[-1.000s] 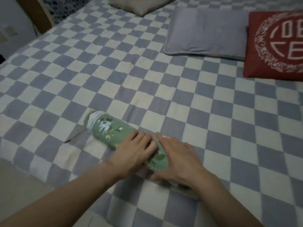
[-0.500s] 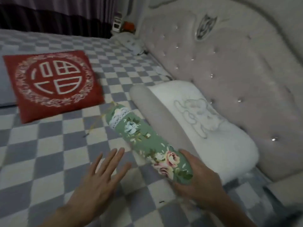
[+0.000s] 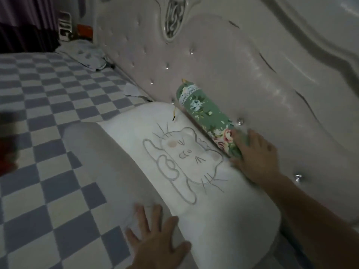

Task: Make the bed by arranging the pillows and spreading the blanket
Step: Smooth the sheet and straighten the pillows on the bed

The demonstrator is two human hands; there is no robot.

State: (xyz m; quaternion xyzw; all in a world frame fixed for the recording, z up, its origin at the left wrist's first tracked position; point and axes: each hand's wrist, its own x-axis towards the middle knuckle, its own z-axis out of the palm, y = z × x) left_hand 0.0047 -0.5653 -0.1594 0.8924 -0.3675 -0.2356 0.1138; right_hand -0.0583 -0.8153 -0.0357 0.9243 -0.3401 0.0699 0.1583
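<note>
while left hand (image 3: pixel 155 247) lies flat, right hand (image 3: pixel 254 154) grips bolster (image 3: pixel 206 117).

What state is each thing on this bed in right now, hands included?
Green floral bolster: lying wedged between white pillow and headboard.
White cat pillow: lying flat against the headboard.
Checkered blanket: spread flat.
Right hand: gripping the bolster's near end.
Left hand: open, palm pressed on the pillow's edge.

Two bare hands are seen, left hand (image 3: pixel 155 241) and right hand (image 3: pixel 254 154). No sleeves, gloves, rings or watch are worn; the right forearm (image 3: pixel 310 208) is left uncovered right to the frame's edge.
</note>
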